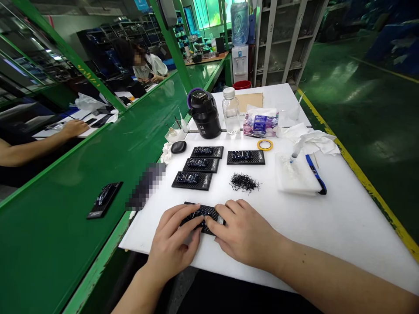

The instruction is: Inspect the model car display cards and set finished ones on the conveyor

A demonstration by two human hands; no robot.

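Note:
A dark, glossy model car on a black carbon-patterned base (209, 226) lies on the white table right in front of me, partly hidden by my fingers. My left hand (175, 237) bends over its left side, fingertips pressed on the car and thumb at the near edge. From the right, my right hand (240, 229) grips the base, its index finger meeting the left fingertips on the car. Just beyond sits a loose pile of short black strips (244, 182). Similar model cars on bases stand farther back, among them one at the left (192, 179) and one at the right (246, 157).
At the right, a syringe (296, 150) rests on a white foam pad (294, 179). Behind are yellow tape (265, 145), a tissue pack (261, 122), a clear bottle (231, 114) and a black jug (205, 115). Another model car (104, 199) lies on the green belt (59, 209); co-workers sit beyond.

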